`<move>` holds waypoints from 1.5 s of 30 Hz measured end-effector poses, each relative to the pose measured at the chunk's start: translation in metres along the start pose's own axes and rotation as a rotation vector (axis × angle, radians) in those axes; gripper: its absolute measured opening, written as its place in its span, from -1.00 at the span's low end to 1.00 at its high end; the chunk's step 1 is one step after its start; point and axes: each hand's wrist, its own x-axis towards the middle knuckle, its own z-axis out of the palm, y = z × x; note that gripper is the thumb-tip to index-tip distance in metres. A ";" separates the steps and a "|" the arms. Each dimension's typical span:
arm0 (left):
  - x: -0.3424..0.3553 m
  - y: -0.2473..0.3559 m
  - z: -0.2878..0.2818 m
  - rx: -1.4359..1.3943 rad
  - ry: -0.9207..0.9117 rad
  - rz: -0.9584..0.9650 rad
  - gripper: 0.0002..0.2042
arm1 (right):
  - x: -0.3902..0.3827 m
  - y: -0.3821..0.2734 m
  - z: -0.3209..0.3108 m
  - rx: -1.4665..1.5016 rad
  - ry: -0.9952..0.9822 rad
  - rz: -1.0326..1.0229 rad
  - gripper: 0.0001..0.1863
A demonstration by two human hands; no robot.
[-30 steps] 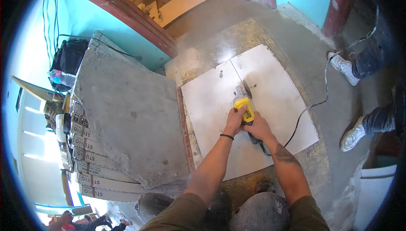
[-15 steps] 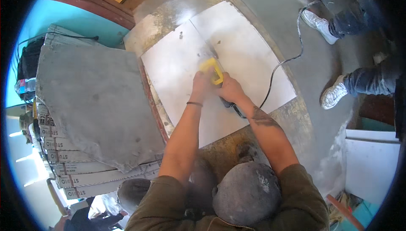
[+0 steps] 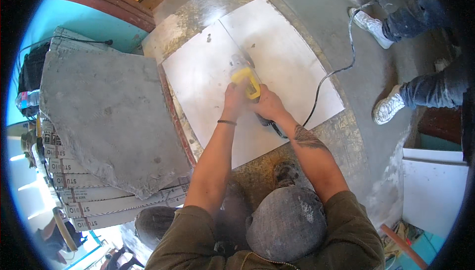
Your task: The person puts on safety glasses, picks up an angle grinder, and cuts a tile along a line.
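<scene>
A yellow-and-black angle grinder [image 3: 246,82] lies over a large white tile [image 3: 292,52], its head toward a straight line running up to the tile's far edge. My left hand [image 3: 234,99] is closed on the grinder's body at left, and my right hand [image 3: 267,104] grips it at right, lower down. Pale dust blurs the head, disc and left fingers. The black cord [image 3: 317,99] runs off rightward. The tile rests on a stained, mottled board [image 3: 307,150] in front of my bent knees.
Stacked cardboard boxes [image 3: 118,196] under a dusty grey slab [image 3: 114,112] stand left, beside a turquoise wall [image 3: 79,15]. At right are another person's white shoes [image 3: 388,106] and jeans, plus white panels [image 3: 433,196]. People are partly visible at lower left.
Since a second ago the view has shifted, so the tile and grinder appear higher and further left; pale dust has appeared round the grinder. Over the last half second little has moved.
</scene>
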 end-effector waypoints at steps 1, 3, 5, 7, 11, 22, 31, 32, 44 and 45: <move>0.000 0.000 0.000 -0.003 0.000 0.001 -0.49 | 0.001 0.001 0.001 0.000 -0.001 0.000 -0.18; -0.004 0.004 0.008 -0.010 -0.014 -0.011 -0.49 | 0.003 0.009 0.002 -0.010 0.013 0.013 -0.19; -0.005 0.006 0.008 -0.017 -0.019 -0.021 -0.49 | 0.009 0.013 0.005 -0.023 0.028 -0.004 -0.19; -0.002 0.008 0.004 0.027 -0.059 -0.004 -0.49 | 0.012 0.015 0.008 -0.035 0.037 -0.025 -0.17; 0.004 0.012 0.006 0.028 -0.051 -0.008 -0.49 | 0.015 0.013 0.007 -0.017 0.093 -0.101 -0.17; 0.026 0.005 -0.004 0.083 0.004 -0.040 -0.50 | 0.021 0.002 0.002 -0.051 0.027 -0.032 -0.15; -0.004 0.005 0.007 0.008 0.034 -0.001 -0.45 | 0.003 0.009 0.005 0.003 0.069 -0.070 -0.19; -0.005 0.004 0.007 0.008 0.033 0.001 -0.45 | 0.001 0.008 0.004 0.002 0.067 -0.066 -0.19; 0.006 -0.026 -0.021 0.238 -0.143 0.410 -0.51 | -0.007 0.004 0.009 -0.051 0.063 -0.068 -0.17; -0.009 -0.020 0.017 0.155 -0.196 0.300 -0.51 | -0.008 0.027 0.001 -0.055 0.097 -0.019 -0.17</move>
